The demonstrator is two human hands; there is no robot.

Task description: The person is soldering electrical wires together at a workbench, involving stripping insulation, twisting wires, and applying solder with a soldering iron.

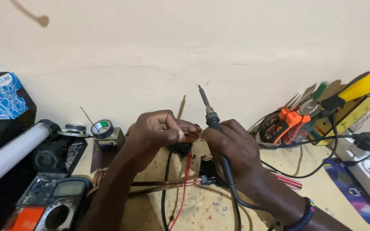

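Multimeter [61,205]: nearest me, at the bench's lower left corner.
Bench [313,192]: pale wood under a cream wall [193,47] — pliers [285,124] and a yellow screwdriver [358,87] at right.
Right hand [234,149]: closed round the soldering iron [213,119], tip up.
Left hand [157,130]: fingertips pinched on something small — cannot tell what.
Copper wires [163,183]: flat below both hands.

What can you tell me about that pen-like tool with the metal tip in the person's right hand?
It is a soldering iron with a slim dark handle, a metal collar and a thin grey metal tip that points up and slightly left, toward the wall. The right hand wraps around its handle. A black cord leaves the handle's lower end and runs down past the wrist over the wooden bench. The tip touches nothing visible; whether it is hot cannot be told.
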